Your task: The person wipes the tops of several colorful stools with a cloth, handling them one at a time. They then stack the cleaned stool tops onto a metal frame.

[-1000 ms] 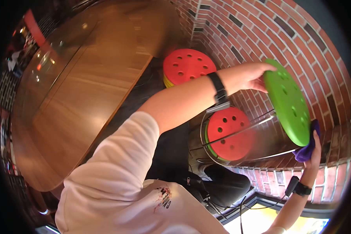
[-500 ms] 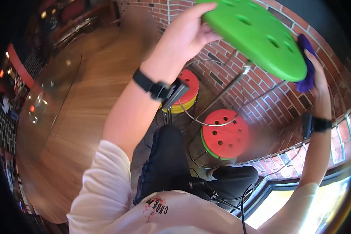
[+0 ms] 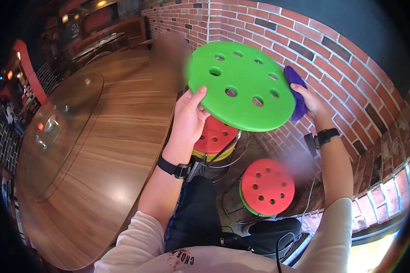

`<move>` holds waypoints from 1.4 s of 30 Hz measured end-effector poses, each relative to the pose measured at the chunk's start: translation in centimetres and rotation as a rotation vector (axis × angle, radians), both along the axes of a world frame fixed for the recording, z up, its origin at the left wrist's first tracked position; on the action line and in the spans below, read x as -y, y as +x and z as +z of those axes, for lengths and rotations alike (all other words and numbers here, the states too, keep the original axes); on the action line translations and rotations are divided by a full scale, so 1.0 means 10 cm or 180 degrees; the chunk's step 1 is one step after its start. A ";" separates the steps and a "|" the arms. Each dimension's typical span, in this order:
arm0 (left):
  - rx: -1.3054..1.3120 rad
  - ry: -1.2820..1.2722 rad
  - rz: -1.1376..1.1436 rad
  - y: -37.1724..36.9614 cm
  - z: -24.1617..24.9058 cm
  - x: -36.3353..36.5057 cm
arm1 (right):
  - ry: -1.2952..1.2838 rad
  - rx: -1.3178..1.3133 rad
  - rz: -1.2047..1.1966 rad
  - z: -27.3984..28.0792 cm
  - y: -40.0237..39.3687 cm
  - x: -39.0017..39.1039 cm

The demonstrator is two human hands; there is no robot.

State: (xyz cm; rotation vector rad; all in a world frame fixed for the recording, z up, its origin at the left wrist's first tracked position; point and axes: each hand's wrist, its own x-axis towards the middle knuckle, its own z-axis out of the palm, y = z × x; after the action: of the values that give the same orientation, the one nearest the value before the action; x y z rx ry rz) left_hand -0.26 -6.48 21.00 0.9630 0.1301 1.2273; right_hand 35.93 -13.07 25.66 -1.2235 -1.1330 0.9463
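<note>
A green stool (image 3: 246, 107) with a round seat pierced by several holes is held up in front of me, its seat facing me. My left hand (image 3: 191, 116) grips the near left rim, thumb on top and fingers below. At the right rim, my right hand (image 3: 309, 98) presses a purple cloth (image 3: 296, 95) against the seat edge. The green seat hides most of the stool's legs. Below it stand a red stool (image 3: 268, 186) stacked on a green one, and another stack with a red seat (image 3: 215, 139) over yellow ones.
On the left is a wooden table (image 3: 118, 168) with a round glass turntable (image 3: 68, 132) carrying small glassware (image 3: 51, 123). A brick wall (image 3: 332, 59) curves round the back and right. A cable (image 3: 307, 200) hangs near the wall at lower right.
The green stool has come lower and to the left in view, its seat turned more fully toward me. Both hands moved with it, still holding the rim and cloth.
</note>
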 end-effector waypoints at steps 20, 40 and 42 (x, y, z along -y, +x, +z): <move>0.0118 -0.1106 0.0664 0.10 -1.66 -0.92 | -0.0665 -0.0335 -0.0314 -1.41 -0.17 -1.35; -0.2778 -0.0096 0.1020 0.67 -2.45 -0.04 | -0.0930 0.0100 -0.2243 -2.43 0.16 1.74; -0.3083 -0.0087 0.0002 0.98 -2.43 0.34 | -0.1014 0.0801 -0.1814 -3.09 0.09 2.02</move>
State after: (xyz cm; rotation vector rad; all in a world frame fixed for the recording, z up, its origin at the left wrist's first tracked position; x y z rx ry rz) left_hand 9.54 -9.90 -3.28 1.4617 0.9003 0.6632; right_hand 36.79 -33.28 -5.21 -1.8412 -0.7612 0.5539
